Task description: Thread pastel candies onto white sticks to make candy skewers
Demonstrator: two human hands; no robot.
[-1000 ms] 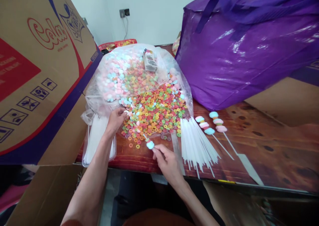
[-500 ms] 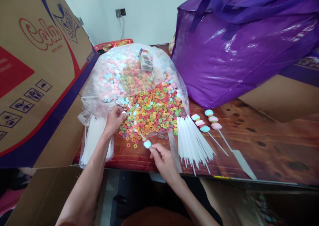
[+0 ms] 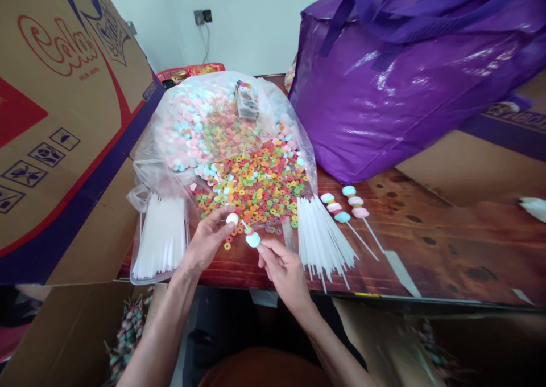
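My left hand [image 3: 212,230] pinches a pale marshmallow [image 3: 232,219] between thumb and fingertips, just left of a stick's white tip. That stick carries a blue marshmallow [image 3: 253,239] with small gummy rings above it. My right hand [image 3: 279,264] grips the skewer from below, its fingers closed and hiding the lower stick. Beyond both hands spreads a heap of colourful gummy rings [image 3: 260,176], with a few loose ones at the near edge. Pink and blue marshmallows [image 3: 187,131] lie behind under clear plastic.
White sticks [image 3: 322,242] fan out on the right; more sticks [image 3: 160,239] fill a clear tray at left. Two finished-looking candy skewers [image 3: 357,202] lie beside a purple bag [image 3: 401,85]. A large carton [image 3: 77,119] stands left. A small card stack [image 3: 246,101] rests on the plastic.
My left hand has moved right and nearer from the candy heap, carrying the marshmallow up to the stick's tip. My right hand still holds the skewer in about the same spot.
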